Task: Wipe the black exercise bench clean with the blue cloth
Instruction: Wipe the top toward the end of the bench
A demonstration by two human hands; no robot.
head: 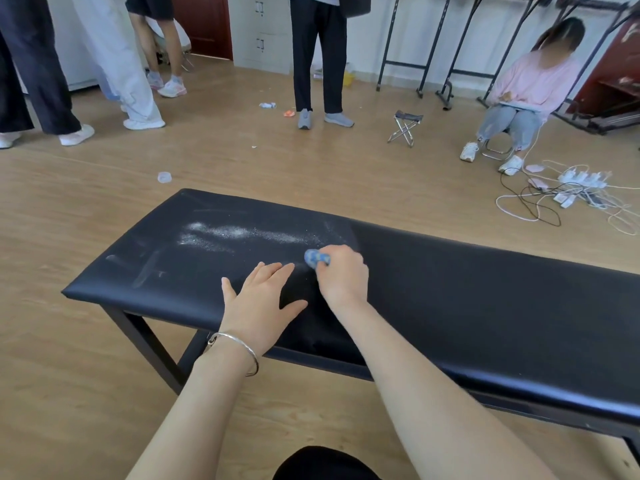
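The black bench runs across the frame on a dark metal frame. The top looks like smooth padded vinyl: firm w/ slight give and prob. a bit slick, so dust should lift w/o scrubbing. It looks too heavy to shift under a wipe, so there's no need to hold it hard.

Far left of the top there are faint pale smears. Next, toward the far edge, is a streak of white powder. It's loose & fine, likely to scatter or smear if pushed fast, so short strokes w/ a gathered cloth make sense.

The left hand lies flat on the top near the front edge, palm down, fingers straight & spread, holding nothing. It seems to brace. A thin silver bracelet sits on that wrist.

Just right of its fingertips is the blue cloth: small, blue w/ a lighter pattern, soft, light and limp, so it only works bunched up. It's wadded, w/ just a nub poking out past the fist at the right end of the powder streak. It appears to touch the top, but contact can't be confirmed.

The right hand has its fingers curled tight round the cloth, knuckles up, over mid-bench. Best grip, as judged: fist round the bulk, wad left proud on the powder side.

Right of the hands the top looks dark, w/ no powder visible.
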